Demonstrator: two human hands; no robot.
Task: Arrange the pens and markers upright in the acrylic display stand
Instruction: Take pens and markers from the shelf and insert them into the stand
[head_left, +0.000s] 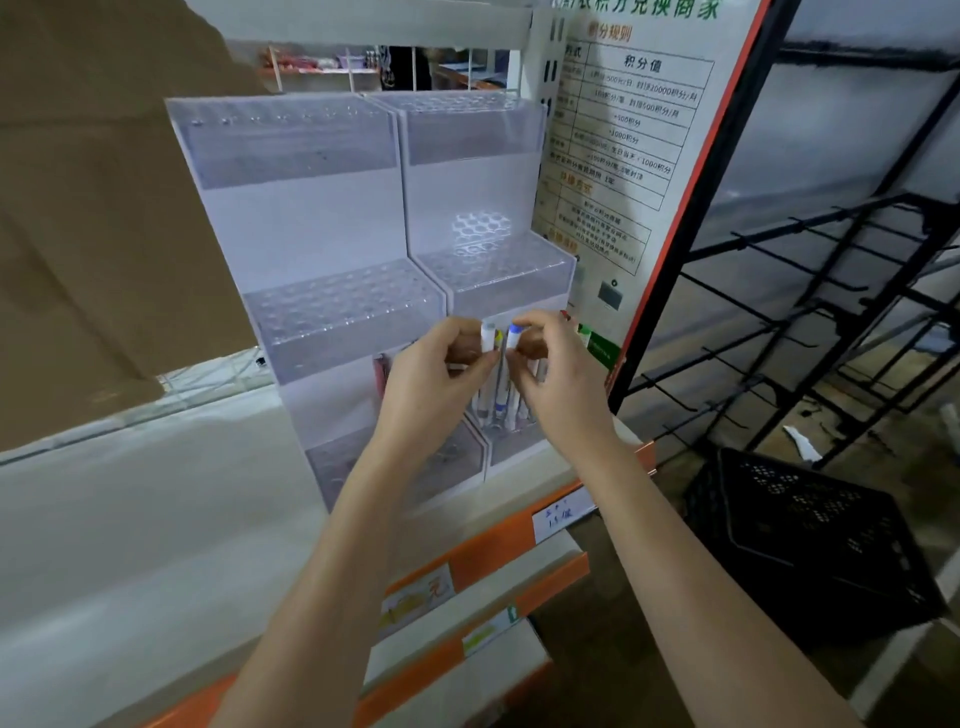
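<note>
Two hands are up in front of a clear acrylic display stand (332, 218). The stand sits on a white shelf (130, 519) with an orange edge. It has steps like stairs, and each step has rows of little round holes on top.

The left hand (431, 374) pinches a white marker with a grey cap (488, 338) between its thumb and fingers. The right hand (556, 374) pinches a white marker with a blue cap (513, 335) the same way. The two markers stand almost straight up, side by side, with their caps at the top. They are close together but do not touch.

Below the hands, at 6 o'clock from the two caps, more pens and markers (501, 410) stand upright in the lowest step of the stand. The hands hide part of them, so I cannot tell how many there are.

The upper steps of the stand, at 12 o'clock from the hands, show only their holes.

At 2 o'clock from the hands is a white sign (623, 130) with green and black writing and an orange side. At 3 o'clock is a black wire rack (831, 291). At 4 o'clock, lower down, is a black plastic crate (810, 540). At 9 o'clock and above is brown cardboard (93, 208).
</note>
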